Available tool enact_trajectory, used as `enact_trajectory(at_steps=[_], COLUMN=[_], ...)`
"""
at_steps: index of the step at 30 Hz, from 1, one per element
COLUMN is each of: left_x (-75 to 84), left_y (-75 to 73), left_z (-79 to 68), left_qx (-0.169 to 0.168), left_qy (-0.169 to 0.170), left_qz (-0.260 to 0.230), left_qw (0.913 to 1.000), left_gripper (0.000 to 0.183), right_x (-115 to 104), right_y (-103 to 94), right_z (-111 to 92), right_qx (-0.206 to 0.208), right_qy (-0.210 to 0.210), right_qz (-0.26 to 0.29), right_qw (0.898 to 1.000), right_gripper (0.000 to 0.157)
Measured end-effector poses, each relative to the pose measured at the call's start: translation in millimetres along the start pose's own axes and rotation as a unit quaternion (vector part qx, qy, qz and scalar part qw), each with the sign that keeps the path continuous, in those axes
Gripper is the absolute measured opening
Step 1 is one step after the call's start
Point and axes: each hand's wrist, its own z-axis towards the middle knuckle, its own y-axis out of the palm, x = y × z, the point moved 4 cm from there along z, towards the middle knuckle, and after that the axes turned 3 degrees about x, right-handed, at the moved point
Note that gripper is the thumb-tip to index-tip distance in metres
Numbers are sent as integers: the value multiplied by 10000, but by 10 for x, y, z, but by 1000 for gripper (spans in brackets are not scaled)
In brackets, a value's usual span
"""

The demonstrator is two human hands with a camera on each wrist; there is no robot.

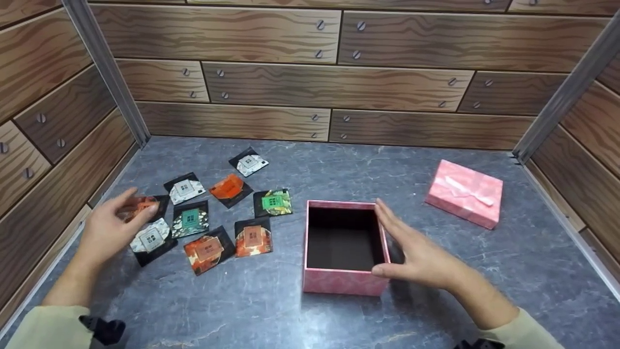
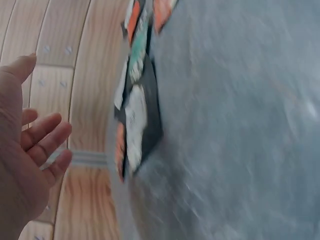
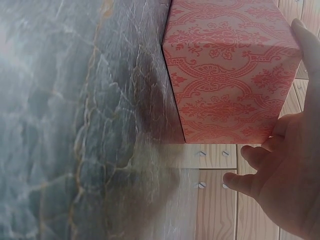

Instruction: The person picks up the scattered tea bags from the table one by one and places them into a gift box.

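Observation:
My left hand (image 1: 109, 225) hovers with spread fingers over an orange-and-black sachet (image 1: 162, 204), partly covering it in the head view. Just below lies a white-and-black sachet (image 1: 152, 241), seen edge-on in the left wrist view. Nothing shows in the left palm (image 2: 20, 150). An open pink box (image 1: 341, 282) with a dark interior stands at the middle. Along its right side my right hand (image 1: 419, 257) is spread, thumb at the near corner and forefinger at the far one. In the right wrist view, the other fingers (image 3: 242, 182) hang loosely beside the patterned wall.
Several more sachets lie left of the box, including a teal one (image 1: 190, 219), a green one (image 1: 273, 202) and an orange one (image 1: 229, 189). A pink lid (image 1: 465, 194) with a bow rests at the right. Wood-patterned walls (image 1: 271, 87) enclose the grey marbled table (image 1: 242, 310).

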Motion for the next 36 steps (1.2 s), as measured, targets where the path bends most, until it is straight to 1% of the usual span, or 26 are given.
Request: enact_trajectory(at_steps=[4, 7, 13, 16, 18, 20, 23, 26, 29, 36], left_x=[-216, -347, -574, -646, -665, -661, -639, -627, -626, -645], left_y=[-3, 10, 58, 80, 86, 92, 107, 122, 127, 135], left_z=[-74, -124, -217, -248, -258, -259, -254, -257, -268, -269], left_qx=[-446, -835, -1562, -1810, -1949, -2007, -1996, -1952, -1920, -1951], left_qy=[-325, -538, -1019, -1097, -985, -805, -527, -379, -334, -380], left_qz=[-62, -146, -250, -374, -397, -321, -226, -170, -124, 107], left_qw=[9985, 9949, 9821, 9766, 9751, 9758, 9782, 9799, 9808, 9800], left_gripper=[76, 76, 81, 85, 87, 88, 88, 89, 92, 99], right_x=[-7, -7, 0, 5, 9, 11, 9, 4, -1, 0], right_y=[5, 11, 20, 21, 20, 19, 16, 12, 10, 14], right_z=[8, 8, 1, 1, 2, 3, 2, -2, -7, -12], right_qx=[-9, -29, -47, -52, -56, -59, -56, -46, -17, 30], right_qy=[3, 31, 68, 90, 104, 123, 137, 123, 89, 109], right_qz=[3, 10, 6, 35, 37, 31, 23, 27, 57, 132], right_qw=[10000, 10000, 10000, 9999, 9999, 9999, 9999, 9999, 9999, 9998], right_gripper=[116, 116, 116, 116, 116, 116, 117, 117, 116, 116])
